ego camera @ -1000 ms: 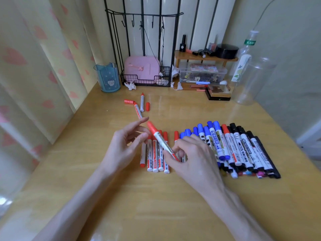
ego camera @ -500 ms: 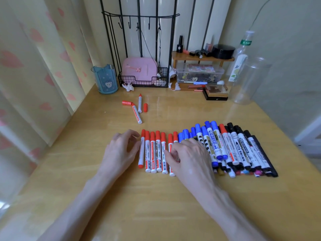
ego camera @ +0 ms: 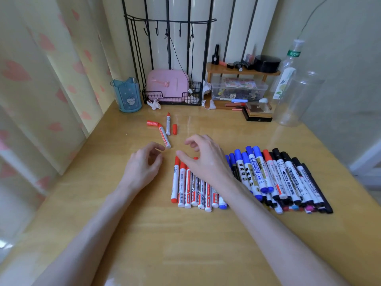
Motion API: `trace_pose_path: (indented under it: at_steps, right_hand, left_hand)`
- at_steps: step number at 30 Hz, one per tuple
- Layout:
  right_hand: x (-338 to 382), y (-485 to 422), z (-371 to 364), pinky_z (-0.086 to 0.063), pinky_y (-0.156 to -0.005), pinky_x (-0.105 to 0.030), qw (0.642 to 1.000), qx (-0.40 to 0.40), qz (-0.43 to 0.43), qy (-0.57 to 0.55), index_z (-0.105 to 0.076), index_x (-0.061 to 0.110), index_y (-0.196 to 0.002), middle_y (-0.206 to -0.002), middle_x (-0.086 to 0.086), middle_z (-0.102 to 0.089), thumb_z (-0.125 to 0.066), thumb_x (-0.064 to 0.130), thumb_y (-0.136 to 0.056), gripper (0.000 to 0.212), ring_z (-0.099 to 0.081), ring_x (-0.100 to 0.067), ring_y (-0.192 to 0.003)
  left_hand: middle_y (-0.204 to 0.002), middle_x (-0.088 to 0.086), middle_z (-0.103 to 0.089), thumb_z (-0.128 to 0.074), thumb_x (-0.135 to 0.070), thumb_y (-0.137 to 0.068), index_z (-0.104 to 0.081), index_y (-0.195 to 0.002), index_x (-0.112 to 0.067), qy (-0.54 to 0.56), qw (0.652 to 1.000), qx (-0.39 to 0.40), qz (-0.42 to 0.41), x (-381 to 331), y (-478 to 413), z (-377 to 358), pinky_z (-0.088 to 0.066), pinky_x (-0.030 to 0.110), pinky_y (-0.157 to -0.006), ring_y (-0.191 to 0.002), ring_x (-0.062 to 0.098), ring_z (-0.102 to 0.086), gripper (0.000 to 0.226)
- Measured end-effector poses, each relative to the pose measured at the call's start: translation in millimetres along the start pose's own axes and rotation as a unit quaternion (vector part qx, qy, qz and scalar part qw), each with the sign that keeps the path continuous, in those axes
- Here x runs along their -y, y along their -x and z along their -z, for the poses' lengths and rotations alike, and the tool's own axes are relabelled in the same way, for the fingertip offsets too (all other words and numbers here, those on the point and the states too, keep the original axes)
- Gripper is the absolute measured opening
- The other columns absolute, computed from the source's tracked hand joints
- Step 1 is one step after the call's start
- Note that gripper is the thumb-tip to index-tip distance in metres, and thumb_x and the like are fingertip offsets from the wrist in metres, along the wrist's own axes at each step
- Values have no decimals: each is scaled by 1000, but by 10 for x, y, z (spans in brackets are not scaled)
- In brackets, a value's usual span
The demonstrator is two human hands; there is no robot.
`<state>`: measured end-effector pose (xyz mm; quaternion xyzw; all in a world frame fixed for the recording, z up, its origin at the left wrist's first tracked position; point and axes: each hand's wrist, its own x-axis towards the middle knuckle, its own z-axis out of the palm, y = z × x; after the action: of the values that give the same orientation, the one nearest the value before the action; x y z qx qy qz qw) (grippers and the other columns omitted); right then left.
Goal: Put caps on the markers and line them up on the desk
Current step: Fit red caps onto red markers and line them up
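While the left hand [ego camera: 144,165] and right hand [ego camera: 206,156] hang loose over the desk [ego camera: 185,234], holding nothing, a black marker [ego camera: 312,186] says WHITEBOARD MARKER

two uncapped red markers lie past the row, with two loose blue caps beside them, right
No. The head view shows the two loose caps are red, not blue. The two uncapped red markers do lie past the row, with the caps beside them.

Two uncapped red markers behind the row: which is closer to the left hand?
The slanted marker, its butt end just off the left hand; the straighter marker lies farther back.
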<state>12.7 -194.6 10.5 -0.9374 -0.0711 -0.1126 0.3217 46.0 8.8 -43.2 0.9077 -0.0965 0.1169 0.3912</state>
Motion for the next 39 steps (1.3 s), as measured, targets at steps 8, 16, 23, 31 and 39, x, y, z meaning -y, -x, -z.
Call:
trace_pose_path:
  at_steps: [8, 16, 23, 31, 39]
  right_hand:
    - [20, -628, -478, -52, -83, -34, 999, 21, -46, 6, -66, 24, -124, -117, 1, -65, -71, 52, -90, 44, -62, -17, -107]
    - [25, -886, -805, -52, -83, -37, 995, -17, -71, 66, -71, 18, -112, -112, -7, -66, -72, 51, -87, 41, -62, -29, -105]
    - [123, -932, -785, -50, -72, -34, 992, -20, -108, 55, -73, 16, -96, -98, -8, -74, -70, 37, -87, 24, -68, -34, -94]
    - [138, -551, -341, -36, -62, -27, 994, -29, -106, 20, -73, 18, -100, -92, -5, -74, -66, 33, -96, 17, -62, -28, -77]
    - [-116, 54, 177, -53, -56, -33, 997, -44, -62, -1, -66, 25, -124, -106, 3, -73, -63, 29, -102, 23, -59, -10, -63]
  left_hand:
    - [-130, 13, -65, -63, 2, -90, -66, -133, -13, -99, 992, -75, 12, 454, -749, 106, -44, 46, -103, -119, 39, -56, 46]
    - [-142, 19, -61, -62, -5, -90, -61, -142, -7, -200, 980, -13, -15, 592, -1304, -37, -42, 55, -107, -132, 45, -50, 52]
    - [-100, 25, -71, -79, -28, -92, -81, -104, -9, -213, 975, -59, 2, 582, -1347, 36, -48, 46, -91, -98, 46, -60, 23]
    - [-88, 2, -69, -67, -37, -99, -70, -104, -15, -98, 988, -80, 88, 263, -835, 290, -44, 35, -71, -82, 27, -63, 23]
    - [-103, 1, -81, -73, -23, -97, -60, -110, -8, 268, 951, 68, 140, -219, -28, 445, -44, 22, -59, -69, 16, -72, 24]
